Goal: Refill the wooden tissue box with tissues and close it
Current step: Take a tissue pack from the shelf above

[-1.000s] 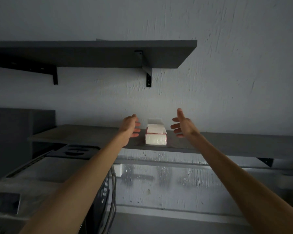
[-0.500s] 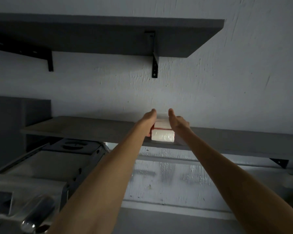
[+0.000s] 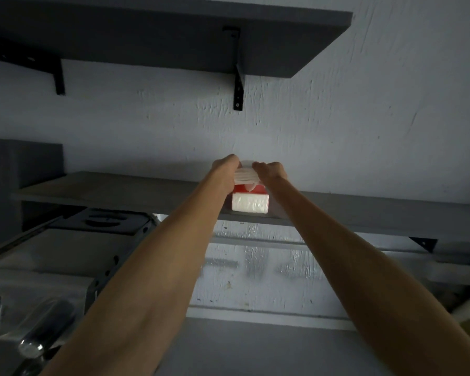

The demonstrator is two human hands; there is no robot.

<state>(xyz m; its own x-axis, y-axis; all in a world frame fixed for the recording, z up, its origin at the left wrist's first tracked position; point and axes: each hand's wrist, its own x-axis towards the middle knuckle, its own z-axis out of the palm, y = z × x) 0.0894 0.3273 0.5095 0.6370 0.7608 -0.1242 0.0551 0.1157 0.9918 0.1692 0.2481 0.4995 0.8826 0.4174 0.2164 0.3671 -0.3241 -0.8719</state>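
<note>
A red and white tissue pack (image 3: 250, 203) lies on the grey lower shelf (image 3: 120, 191) against the wall. Above it, a white stack of tissues (image 3: 245, 176) is raised off the pack. My left hand (image 3: 225, 166) grips the stack's left side and my right hand (image 3: 270, 169) grips its right side, fingers curled over the top. No wooden tissue box is in view.
A dark upper shelf (image 3: 174, 42) on black brackets hangs overhead. Below left stands a grey appliance (image 3: 65, 253) with a shiny metal part (image 3: 38, 340). A white wall lies behind, and a lower ledge (image 3: 255, 346) runs beneath.
Both hands closed in from either side of the pack, took hold of the white tissue stack and lifted it above the red pack. The view moved closer and tilted up.
</note>
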